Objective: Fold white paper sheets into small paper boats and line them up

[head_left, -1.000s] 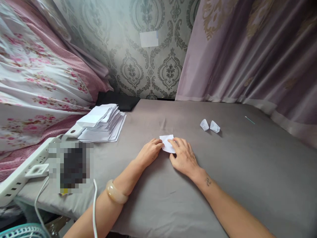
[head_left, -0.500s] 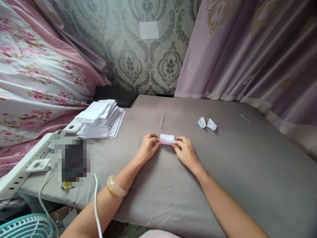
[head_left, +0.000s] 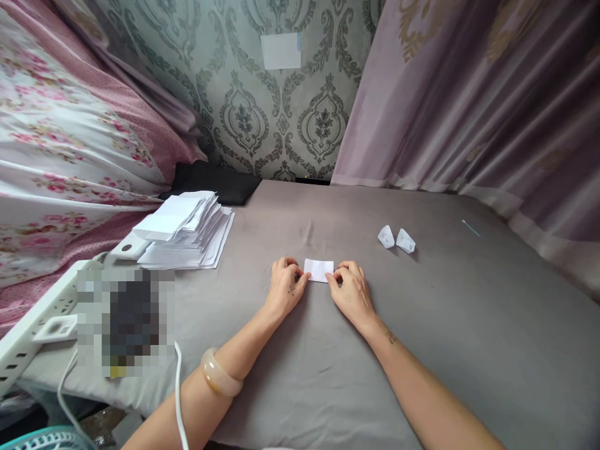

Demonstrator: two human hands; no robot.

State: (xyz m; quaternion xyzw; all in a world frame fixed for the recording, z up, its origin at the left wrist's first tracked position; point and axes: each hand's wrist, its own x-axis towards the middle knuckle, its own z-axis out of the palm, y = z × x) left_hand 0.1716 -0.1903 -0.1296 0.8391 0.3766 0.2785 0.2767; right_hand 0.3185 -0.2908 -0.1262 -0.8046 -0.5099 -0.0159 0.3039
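Observation:
A small white rectangle of folded paper (head_left: 319, 270) lies on the grey cloth in front of me. My left hand (head_left: 287, 286) pinches its left end, thumb at the lower corner and the other fingers curled. On the opposite end my right hand (head_left: 350, 287) grips the paper the same way. Beyond my right hand, two small folded white paper shapes (head_left: 387, 237) stand side by side on the cloth. A tall, uneven stack of white paper (head_left: 185, 234) sits to the left.
A white power strip (head_left: 47, 322) runs along the left edge, near a pixelated dark object (head_left: 134, 325). A white cable (head_left: 179, 400) crosses by my left forearm. Black fabric (head_left: 215, 182) lies at the back; a thin green stick (head_left: 471, 227) rests at right. Teal fan (head_left: 42, 437) bottom left.
The paper's raised lower edge has gone flat, so it now looks like a plain rectangle. Both hands stay at its ends. The view has shifted slightly.

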